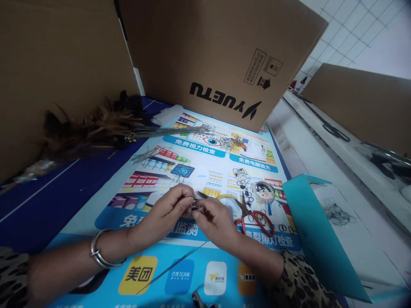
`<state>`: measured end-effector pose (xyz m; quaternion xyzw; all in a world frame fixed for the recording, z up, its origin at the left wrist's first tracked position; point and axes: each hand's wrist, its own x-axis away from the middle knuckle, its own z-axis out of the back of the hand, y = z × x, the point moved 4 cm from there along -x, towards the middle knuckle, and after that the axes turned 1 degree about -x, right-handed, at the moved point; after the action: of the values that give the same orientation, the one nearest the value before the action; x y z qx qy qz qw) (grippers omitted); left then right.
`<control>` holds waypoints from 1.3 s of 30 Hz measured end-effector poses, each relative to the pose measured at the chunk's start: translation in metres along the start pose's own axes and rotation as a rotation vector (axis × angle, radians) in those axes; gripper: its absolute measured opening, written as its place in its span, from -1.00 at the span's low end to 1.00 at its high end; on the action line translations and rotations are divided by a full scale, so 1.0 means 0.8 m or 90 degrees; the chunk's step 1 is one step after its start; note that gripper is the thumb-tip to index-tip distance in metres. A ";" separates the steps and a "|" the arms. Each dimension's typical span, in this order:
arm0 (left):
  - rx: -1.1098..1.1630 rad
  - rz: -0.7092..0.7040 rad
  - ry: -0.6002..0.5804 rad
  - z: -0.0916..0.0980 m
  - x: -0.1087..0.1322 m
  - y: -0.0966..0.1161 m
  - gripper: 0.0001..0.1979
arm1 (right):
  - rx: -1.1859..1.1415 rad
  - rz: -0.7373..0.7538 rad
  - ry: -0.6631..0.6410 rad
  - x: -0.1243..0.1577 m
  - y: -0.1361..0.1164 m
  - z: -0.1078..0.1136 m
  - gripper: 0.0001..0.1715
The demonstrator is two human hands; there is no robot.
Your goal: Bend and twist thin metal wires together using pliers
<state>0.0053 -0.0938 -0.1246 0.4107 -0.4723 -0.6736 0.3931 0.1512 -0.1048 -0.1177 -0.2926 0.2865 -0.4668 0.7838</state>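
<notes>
Pinching a small piece between left hand and right hand, I have both sets of fingers clamped on it, over the table near the scissors. This seems fine two-handed work; the next move calls for steadiness.

- A makeshift craft corner, workshop-like; whether it belongs to a home or a shop cannot be told.
- Scissors with red handles lie open on the work surface.
- Materials sit in loose heaps: thin wires in bundles, dark and brown feathers to the left.
- A printed banner with shop shelves, an eye and logos covers the surface.
- A cardboard box stands behind like a screen.
- White tiles show beyond.
</notes>
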 end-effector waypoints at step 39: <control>-0.005 0.009 0.002 -0.001 0.000 -0.002 -0.81 | -0.175 -0.004 -0.002 0.007 0.004 -0.014 -0.53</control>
<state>0.0058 -0.0933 -0.1263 0.4067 -0.4720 -0.6719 0.4005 0.1470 -0.1108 -0.1282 -0.3988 0.3459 -0.4251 0.7353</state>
